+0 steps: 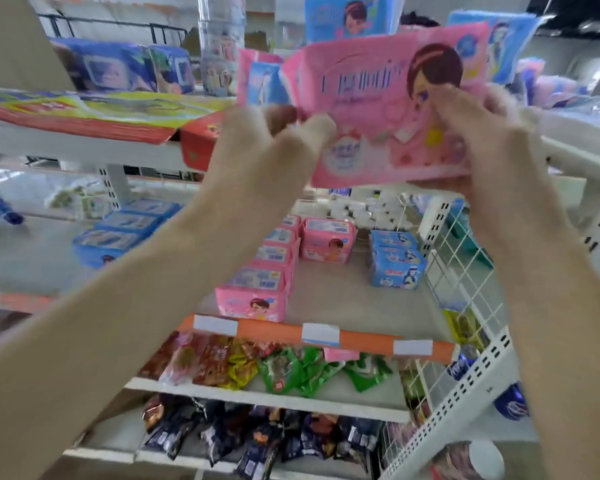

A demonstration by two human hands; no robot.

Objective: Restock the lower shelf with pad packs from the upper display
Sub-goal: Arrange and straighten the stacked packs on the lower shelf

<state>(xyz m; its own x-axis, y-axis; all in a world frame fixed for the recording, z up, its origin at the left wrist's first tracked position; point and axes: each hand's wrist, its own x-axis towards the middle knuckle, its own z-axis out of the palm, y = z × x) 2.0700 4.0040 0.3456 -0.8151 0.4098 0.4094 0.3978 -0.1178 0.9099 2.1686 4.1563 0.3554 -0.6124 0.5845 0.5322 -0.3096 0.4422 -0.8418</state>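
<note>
Hands: left hand [278,140] and right hand [478,133] clamp pink pad pack [378,109] above lower shelf [354,306].
Risk: loose grip could drop it onto the snacks [291,368] below that shelf.

pad pack [378,109]: pink, cartoon face | shelf strip [361,337]: orange | lower packs [397,265]: blue

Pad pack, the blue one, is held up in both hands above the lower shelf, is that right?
Not quite. The head view shows the pad pack is pink, not blue. Left hand and right hand do hold it up above the lower shelf.
</note>
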